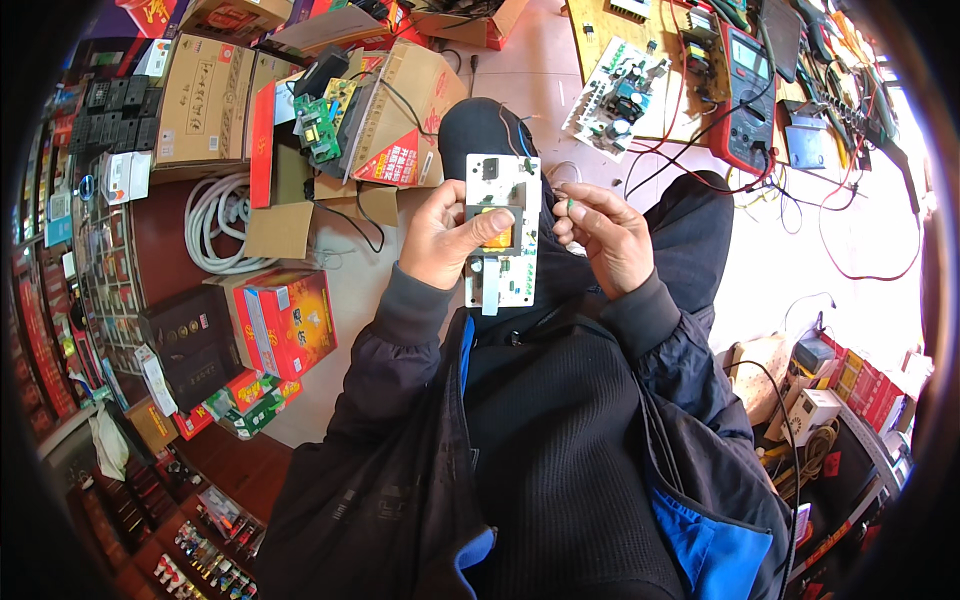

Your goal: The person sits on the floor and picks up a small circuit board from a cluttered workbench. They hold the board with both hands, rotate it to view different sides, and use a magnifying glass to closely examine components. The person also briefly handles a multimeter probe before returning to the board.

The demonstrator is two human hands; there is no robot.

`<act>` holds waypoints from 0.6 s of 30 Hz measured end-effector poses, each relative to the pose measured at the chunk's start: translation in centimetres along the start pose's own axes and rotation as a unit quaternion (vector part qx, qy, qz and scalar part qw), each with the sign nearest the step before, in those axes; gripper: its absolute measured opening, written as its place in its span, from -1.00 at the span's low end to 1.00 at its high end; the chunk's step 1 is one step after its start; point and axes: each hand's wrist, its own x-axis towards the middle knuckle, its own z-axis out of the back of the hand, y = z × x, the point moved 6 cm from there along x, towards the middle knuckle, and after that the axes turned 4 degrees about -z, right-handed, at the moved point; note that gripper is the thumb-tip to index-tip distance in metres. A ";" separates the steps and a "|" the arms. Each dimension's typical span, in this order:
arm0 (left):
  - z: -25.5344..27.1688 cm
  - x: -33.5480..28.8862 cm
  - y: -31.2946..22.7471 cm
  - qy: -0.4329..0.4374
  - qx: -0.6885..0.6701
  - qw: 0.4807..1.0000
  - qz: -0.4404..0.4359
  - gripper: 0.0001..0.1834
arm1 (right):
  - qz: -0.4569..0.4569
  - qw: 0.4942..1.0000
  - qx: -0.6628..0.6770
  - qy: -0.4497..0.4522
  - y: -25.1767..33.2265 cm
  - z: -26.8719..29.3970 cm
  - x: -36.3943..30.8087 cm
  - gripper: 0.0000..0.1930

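A long white circuit board (517, 285) stands upright over my lap, gripped along its left side by my left hand (437, 238). That thumb lies across the yellow-and-black transformer (497, 230) in the board's middle. Thin wires (523, 140) rise from the board's top end. Just right of the board, apart from it, my right hand (615, 240) is closed in a pinch. Between its fingertips shows a small green piece (571, 205), too small to identify. A thin pale wire loops close to those fingers; whether it joins the green piece, I cannot tell.
On a wooden board at the upper right lie another circuit board (618, 100), a red multimeter (745, 100) with leads, and several tools. An open carton (405, 120) with green boards stands left. A white hose coil (215, 222) and red boxes (290, 325) lie farther left.
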 end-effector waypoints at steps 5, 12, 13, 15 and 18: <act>1.2 0.6 1.9 0.017 -0.059 0.998 0.017 -0.54 | -0.004 1.000 0.003 -0.008 -0.1 0.2 0.1 -0.72; 1.4 0.5 2.6 0.047 -0.134 0.989 0.048 -0.49 | 0.000 1.000 0.010 -0.004 -0.2 0.3 0.2 -0.73; 1.3 0.4 2.6 0.046 -0.135 0.989 0.049 -0.50 | 0.000 1.000 0.007 -0.005 -0.2 0.2 0.2 -0.73; 1.2 0.4 2.5 0.052 -0.145 0.987 0.048 -0.50 | -0.001 1.000 0.006 -0.005 -0.2 0.2 0.2 -0.73; 1.1 0.3 2.6 0.046 -0.147 0.986 0.059 -0.52 | -0.004 1.000 0.001 -0.010 -0.1 0.1 0.1 -0.71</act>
